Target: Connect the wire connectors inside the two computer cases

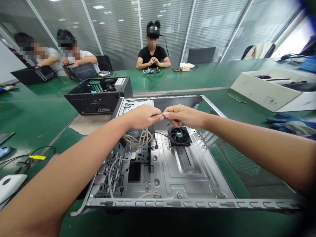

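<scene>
An opened metal computer case [197,179] lies flat in front of me. Above its far half my left hand [144,116] and my right hand [184,116] meet, fingertips almost touching. Both are closed in a pinch on a thin pale cable [162,114], of which only a short piece shows between them. Below my left hand hangs a bundle of beige cables [142,138] inside the case. A black cooling fan [179,136] with dark wires rests on the case floor under my right hand. What the fingertips cover is hidden.
Behind the case on the left stands a black computer case [98,102]. At right are a white box [269,90], a memory stick [236,98] and blue gloves [293,125]. Cables with a yellow tag [37,157] lie at left. Several people sit across the green table [187,82].
</scene>
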Tool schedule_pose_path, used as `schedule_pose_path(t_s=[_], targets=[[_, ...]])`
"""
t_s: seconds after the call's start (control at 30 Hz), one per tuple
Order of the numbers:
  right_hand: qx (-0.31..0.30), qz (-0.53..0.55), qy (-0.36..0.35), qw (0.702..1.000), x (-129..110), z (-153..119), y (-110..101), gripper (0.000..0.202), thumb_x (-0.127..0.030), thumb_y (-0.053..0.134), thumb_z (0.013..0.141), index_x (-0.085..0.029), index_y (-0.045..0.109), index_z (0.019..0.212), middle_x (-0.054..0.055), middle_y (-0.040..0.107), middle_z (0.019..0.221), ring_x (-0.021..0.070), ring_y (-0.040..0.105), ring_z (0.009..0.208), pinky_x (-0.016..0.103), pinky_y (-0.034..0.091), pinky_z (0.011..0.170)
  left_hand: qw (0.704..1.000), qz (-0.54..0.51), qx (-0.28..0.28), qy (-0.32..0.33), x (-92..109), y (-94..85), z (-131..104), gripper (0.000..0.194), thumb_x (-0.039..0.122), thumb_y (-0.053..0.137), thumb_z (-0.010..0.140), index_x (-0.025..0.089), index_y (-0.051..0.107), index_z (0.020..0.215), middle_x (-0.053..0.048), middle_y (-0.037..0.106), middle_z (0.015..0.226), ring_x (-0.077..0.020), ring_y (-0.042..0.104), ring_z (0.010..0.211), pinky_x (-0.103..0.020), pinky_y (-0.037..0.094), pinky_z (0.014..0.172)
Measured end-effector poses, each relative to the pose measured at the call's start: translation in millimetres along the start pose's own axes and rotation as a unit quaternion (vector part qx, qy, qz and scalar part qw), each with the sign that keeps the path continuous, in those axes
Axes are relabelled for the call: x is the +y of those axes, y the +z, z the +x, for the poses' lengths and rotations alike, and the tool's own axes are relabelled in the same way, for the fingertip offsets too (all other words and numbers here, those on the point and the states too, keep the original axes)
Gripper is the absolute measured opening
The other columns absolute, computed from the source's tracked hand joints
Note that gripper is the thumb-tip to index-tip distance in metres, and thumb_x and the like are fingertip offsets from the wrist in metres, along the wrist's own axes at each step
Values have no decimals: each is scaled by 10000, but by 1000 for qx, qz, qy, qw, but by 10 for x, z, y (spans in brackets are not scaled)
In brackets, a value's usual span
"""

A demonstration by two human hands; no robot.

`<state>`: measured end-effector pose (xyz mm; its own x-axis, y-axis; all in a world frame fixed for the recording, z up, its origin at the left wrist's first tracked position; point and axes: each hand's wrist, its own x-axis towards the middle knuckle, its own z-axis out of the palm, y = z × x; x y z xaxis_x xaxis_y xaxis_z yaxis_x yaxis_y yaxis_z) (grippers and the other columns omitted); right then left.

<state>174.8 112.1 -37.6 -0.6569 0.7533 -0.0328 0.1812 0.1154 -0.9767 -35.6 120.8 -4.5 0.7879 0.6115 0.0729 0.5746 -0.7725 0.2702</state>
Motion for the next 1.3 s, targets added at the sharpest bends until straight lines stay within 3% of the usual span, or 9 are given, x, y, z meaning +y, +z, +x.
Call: schedule_pose_path(t_s=[1.3], targets=[[-8,12,-1,1000,32,8,0,245,-318,535,968,-197,516,756,-68,414,490,86,329,458,227,259,451,1000,-6,-3,4,-20,1,-5,334,385,421,900,186,464,634,18,503,583,-112,442,588,-258,304,595]])
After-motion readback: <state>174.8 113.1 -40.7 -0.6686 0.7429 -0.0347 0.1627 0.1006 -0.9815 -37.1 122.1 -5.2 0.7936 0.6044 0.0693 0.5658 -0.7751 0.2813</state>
